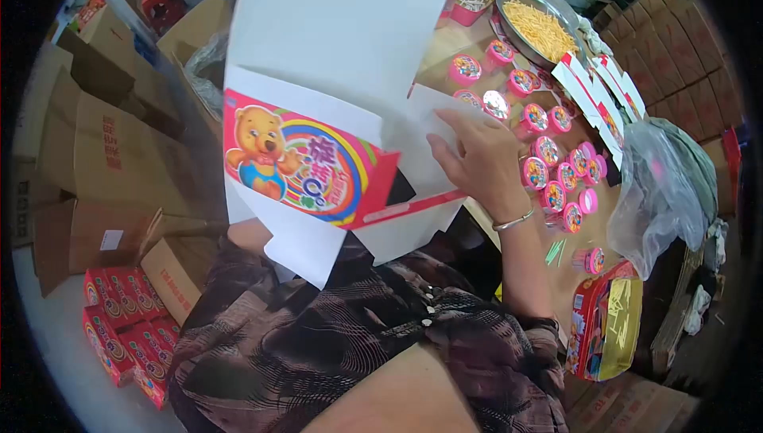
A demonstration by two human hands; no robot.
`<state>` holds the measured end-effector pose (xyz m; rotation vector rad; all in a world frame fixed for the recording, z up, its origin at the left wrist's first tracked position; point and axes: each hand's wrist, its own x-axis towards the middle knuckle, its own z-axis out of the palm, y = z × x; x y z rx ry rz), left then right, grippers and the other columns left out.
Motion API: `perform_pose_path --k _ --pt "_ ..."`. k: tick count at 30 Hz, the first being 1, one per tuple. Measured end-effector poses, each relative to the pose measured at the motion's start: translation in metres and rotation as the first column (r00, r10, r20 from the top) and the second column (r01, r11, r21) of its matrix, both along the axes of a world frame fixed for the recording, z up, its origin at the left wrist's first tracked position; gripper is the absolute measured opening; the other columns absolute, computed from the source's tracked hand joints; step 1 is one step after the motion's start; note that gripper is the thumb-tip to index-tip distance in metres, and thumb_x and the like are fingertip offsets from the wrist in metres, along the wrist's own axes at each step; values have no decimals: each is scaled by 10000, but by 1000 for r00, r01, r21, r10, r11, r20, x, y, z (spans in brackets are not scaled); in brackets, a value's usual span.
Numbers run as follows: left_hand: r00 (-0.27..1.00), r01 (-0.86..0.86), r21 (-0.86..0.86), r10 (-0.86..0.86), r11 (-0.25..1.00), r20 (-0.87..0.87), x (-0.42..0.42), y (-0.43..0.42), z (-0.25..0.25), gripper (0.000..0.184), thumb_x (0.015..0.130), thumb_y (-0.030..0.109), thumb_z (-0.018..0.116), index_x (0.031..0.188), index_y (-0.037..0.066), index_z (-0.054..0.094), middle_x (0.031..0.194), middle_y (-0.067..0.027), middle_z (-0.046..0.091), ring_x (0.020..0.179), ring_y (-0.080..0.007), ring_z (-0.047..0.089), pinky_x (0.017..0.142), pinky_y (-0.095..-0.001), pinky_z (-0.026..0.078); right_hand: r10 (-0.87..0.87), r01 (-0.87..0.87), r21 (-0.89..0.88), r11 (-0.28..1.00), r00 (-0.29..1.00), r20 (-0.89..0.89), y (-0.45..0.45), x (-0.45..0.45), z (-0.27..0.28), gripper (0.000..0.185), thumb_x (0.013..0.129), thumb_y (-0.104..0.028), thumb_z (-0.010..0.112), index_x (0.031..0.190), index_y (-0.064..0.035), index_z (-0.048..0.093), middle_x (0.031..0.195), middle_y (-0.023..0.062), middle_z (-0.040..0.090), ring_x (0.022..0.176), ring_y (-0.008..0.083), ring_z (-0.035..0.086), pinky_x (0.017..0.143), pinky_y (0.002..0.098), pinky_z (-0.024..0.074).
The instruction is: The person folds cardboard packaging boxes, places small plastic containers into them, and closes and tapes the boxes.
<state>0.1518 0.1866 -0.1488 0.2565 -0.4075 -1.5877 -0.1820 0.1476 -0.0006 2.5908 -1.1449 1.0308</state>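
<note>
An unfolded carton [298, 155] with a yellow bear on a red printed panel hangs in front of my body, its large white flap [334, 27] raised towards the top of the view. At the carton's right side is my right hand [481, 155], wearing a bracelet; its thumb and fingers are apart against a white flap, and no grip on it shows. My left hand is hidden behind the carton; only a bit of that arm shows below the carton's lower left edge.
Several pink-lidded jars [545, 149] stand on the table at the right, near a metal bowl [540, 27] of yellow sticks. A clear plastic bag [656, 194] lies beyond them. Brown cartons [119, 155] and red printed boxes [131, 314] are at the left.
</note>
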Motion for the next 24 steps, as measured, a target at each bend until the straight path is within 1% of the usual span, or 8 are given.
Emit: perform_pose_path --k 6,9,12,15,16,18,20,24 --pt "903 409 -34 -410 912 -131 -35 -51 72 718 867 572 553 1410 125 407 1357 -184 496 1215 -287 526 936 -461 500 -6 6 41 999 1000 14 6 -3 8 279 771 -189 718 1038 -117 687 509 -33 443 471 137 427 573 256 409" --pt "888 454 -53 -457 889 -48 -44 -69 98 775 848 592 569 1431 117 382 1379 -199 474 1232 -290 512 935 -450 500 11 -14 61 998 999 37 5 -2 8 260 768 -162 717 1020 -107 692 511 -33 445 468 129 412 547 249 392" --pt "902 420 -92 -404 903 154 -43 -76 114 861 816 641 554 1447 93 344 1410 -208 431 1263 -303 469 979 -443 443 34 -42 111 993 997 69 3 0 2 244 768 -143 714 1007 -97 695 513 -32 446 468 122 404 529 245 378" --pt "810 405 -207 -245 891 533 -40 -76 124 1068 741 768 493 1475 29 257 1481 -220 324 1340 -340 354 1109 -434 271 67 -92 221 971 991 120 -1 2 -5 216 770 -114 707 983 -78 699 520 -31 449 472 107 395 500 238 354" --pt "810 402 -201 -245 894 532 -42 -72 128 1068 741 768 493 1475 29 257 1481 -220 324 1340 -340 354 1109 -434 271 70 -96 227 969 990 122 -2 3 -6 216 770 -114 707 983 -78 699 520 -31 449 472 107 395 500 238 354" --pt "625 311 -194 -46 930 779 -50 -58 131 1027 766 738 480 1477 35 246 1472 -225 331 1335 -337 357 1104 -445 275 95 -136 250 959 981 168 -6 3 -8 202 776 -92 703 976 -67 699 526 -34 447 477 95 389 490 232 341" --pt "346 235 -216 126 948 930 -58 -42 132 986 792 709 466 1479 41 235 1464 -231 338 1329 -334 360 1099 -456 279 107 -164 274 948 972 212 -5 2 -7 188 782 -71 699 970 -57 699 532 -37 446 482 83 384 479 225 328" --pt "469 171 -157 60 973 881 -68 -13 132 946 806 680 459 1472 41 253 1455 -231 350 1329 -325 356 1098 -447 273 107 -174 213 961 950 294 2 -2 18 138 836 -115 655 942 -34 691 539 -51 420 480 71 351 473 222 299"
